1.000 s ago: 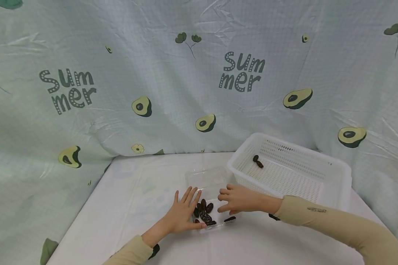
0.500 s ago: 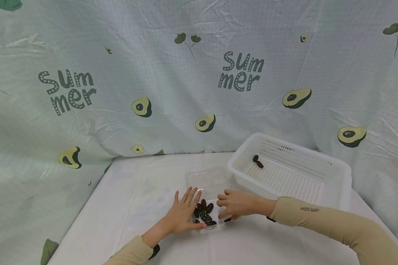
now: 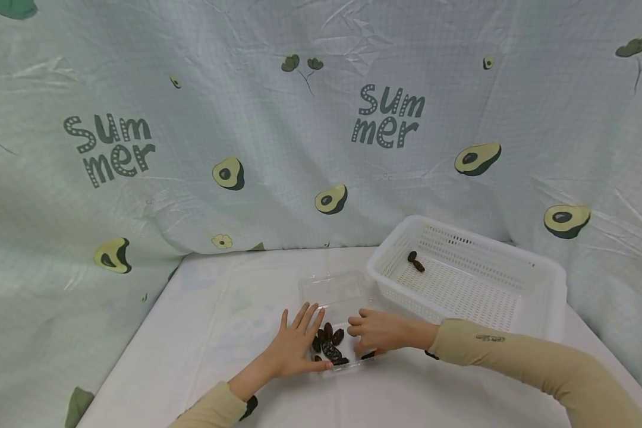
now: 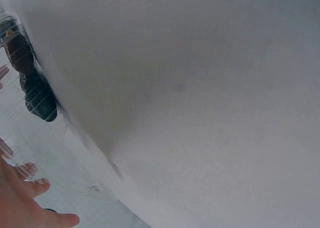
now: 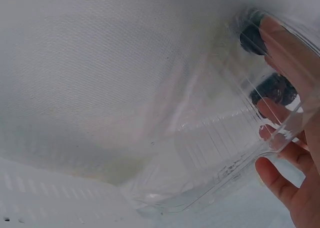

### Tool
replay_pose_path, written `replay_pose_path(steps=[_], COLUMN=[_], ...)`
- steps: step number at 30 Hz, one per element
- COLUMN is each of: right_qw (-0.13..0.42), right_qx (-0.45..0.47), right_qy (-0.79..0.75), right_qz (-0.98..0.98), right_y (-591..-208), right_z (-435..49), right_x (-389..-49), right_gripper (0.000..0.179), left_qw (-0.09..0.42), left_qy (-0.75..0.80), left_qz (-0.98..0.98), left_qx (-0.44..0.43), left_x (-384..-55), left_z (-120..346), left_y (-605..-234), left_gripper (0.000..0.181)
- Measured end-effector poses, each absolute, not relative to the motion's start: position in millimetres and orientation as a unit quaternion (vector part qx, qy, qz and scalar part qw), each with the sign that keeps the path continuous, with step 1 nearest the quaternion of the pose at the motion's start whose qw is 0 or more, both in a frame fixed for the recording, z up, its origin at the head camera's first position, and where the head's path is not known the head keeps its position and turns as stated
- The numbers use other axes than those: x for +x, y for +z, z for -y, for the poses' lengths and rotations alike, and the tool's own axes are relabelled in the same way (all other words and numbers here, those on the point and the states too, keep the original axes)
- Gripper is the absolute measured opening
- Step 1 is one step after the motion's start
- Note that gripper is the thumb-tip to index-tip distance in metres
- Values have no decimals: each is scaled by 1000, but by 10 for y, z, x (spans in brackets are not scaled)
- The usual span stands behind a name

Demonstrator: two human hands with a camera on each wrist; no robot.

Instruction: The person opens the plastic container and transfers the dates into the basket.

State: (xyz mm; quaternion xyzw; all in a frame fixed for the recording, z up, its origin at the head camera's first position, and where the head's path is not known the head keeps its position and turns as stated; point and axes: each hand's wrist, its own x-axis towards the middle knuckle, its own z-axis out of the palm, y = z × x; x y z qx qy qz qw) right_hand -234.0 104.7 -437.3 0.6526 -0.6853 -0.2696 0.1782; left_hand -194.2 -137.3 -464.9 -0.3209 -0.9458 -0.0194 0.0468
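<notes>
Several dark brown dates (image 3: 331, 349) lie together in the left part of a clear plastic box (image 3: 331, 290), whose lid lies folded back. Left hand (image 3: 291, 348) spreads its fingers along the box's left side, thumb at the near rim. My right hand (image 3: 380, 331) reaches into the right part with bent fingers, right at a single date (image 3: 368, 355) by the near wall. Through the plastic, the right wrist view shows the thumb beside one date (image 5: 252, 34) and a fingertip by another date (image 5: 274, 92); I cannot tell whether they pinch one.
A white perforated basket (image 3: 529, 267) stands behind and to the right of the box, with two dates (image 3: 416, 263) at its left end. Behind the white table (image 3: 235, 315) hangs a cloth (image 3: 278, 131) printed with avocados.
My right hand has moved slightly left and toward the near wall, its fingers coming down at the single date and partly covering it. The left hand has stayed in place.
</notes>
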Motion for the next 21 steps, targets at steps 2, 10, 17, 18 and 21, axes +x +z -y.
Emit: replay_pose_path(steps=[2, 10, 17, 18, 21], right_qw=[178, 187, 184, 182, 177], right_qx=[650, 645, 644, 643, 641], right_qy=[-269, -257, -244, -242, -239], right_qz=[688, 695, 701, 703, 708], right_y=[-4384, -4430, -4463, -4462, -4459], right_z=[-1041, -1029, -1023, -1022, -1019], right_x=[-2343, -2378, -2402, -2403, -2403], right_gripper=[25, 22, 20, 20, 20], left_qw=[48, 49, 51, 51, 51], left_qy=[-18, -19, -18, -17, -15], left_qz=[946, 946, 945, 945, 946], left_qx=[-321, -321, -322, -321, -320], left_x=[-1944, -1946, -1954, -1954, -1955], left_z=[1373, 1374, 1375, 1376, 1376], left_y=[-4651, -4649, -4663, -4663, -4662], left_gripper=[102, 101, 101, 101, 101])
